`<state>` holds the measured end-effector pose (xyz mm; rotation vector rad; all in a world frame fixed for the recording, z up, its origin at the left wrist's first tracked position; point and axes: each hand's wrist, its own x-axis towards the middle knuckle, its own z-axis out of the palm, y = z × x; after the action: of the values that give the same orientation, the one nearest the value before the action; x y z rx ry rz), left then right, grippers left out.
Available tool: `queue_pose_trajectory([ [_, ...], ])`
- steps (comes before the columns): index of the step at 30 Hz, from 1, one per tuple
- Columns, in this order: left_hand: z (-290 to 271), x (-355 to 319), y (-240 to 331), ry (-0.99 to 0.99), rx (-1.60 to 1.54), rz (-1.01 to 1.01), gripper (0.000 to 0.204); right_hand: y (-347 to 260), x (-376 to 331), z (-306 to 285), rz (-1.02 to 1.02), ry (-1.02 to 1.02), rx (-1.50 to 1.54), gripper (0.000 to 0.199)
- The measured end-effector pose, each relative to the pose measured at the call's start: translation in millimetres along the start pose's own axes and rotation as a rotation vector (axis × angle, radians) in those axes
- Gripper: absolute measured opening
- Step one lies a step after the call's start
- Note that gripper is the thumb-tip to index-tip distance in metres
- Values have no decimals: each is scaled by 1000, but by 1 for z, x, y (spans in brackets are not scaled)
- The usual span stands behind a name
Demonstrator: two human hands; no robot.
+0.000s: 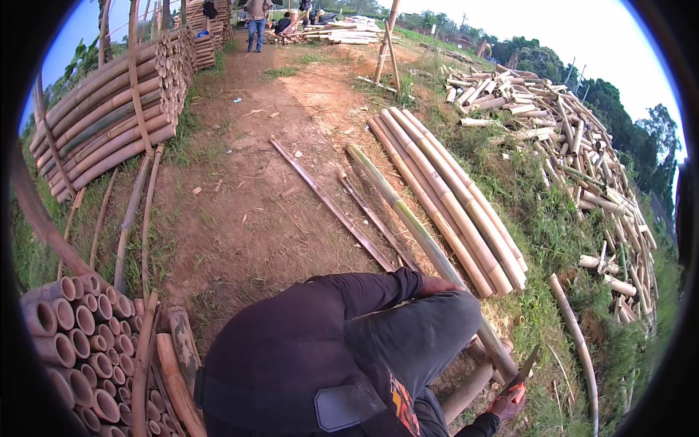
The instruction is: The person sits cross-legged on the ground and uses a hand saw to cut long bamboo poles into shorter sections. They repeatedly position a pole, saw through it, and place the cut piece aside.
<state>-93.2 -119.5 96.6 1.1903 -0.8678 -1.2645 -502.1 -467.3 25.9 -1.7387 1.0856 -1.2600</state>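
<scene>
The dark-sleeved left arm (371,290) reaches rightward above a bent knee (459,313), the left hand (440,286) partly hidden (its fingers cannot be made out). Lower down, the right hand (508,405) is curled in a grip, its sleeved forearm (478,425) entering from the lower edge.

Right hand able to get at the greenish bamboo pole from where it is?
Likely yes: the right hand is close to the pole's near end, nothing obvious between, though it holds a saw.

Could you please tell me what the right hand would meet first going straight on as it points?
The right hand would probably first meet the curved bamboo pole in the grass, though depth is unclear.
</scene>
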Motion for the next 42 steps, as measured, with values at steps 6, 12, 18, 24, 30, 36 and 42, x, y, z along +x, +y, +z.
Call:
queue_pose_trajectory([
  [6,-1,3,-25,37,-86,49,62,36,15,11,-6,-116,253,49],
  [12,-5,32,-64,146,50,-19,54,14,-13,3,200,26,229,44],
  [18,-5,48,-86,119,101,-59,50,-18,-30,-1,231,-14,90,42],
  [24,-56,77,-142,-131,605,225,53,-29,-31,2,184,84,1,32],
  [30,-46,107,-124,-178,807,81,57,-45,-36,3,135,133,-36,31],
  [36,18,133,-69,118,643,-252,49,-59,-37,2,57,139,-22,31],
  [42,73,217,-37,66,1460,161,88,-73,-36,-2,77,126,-45,36],
])
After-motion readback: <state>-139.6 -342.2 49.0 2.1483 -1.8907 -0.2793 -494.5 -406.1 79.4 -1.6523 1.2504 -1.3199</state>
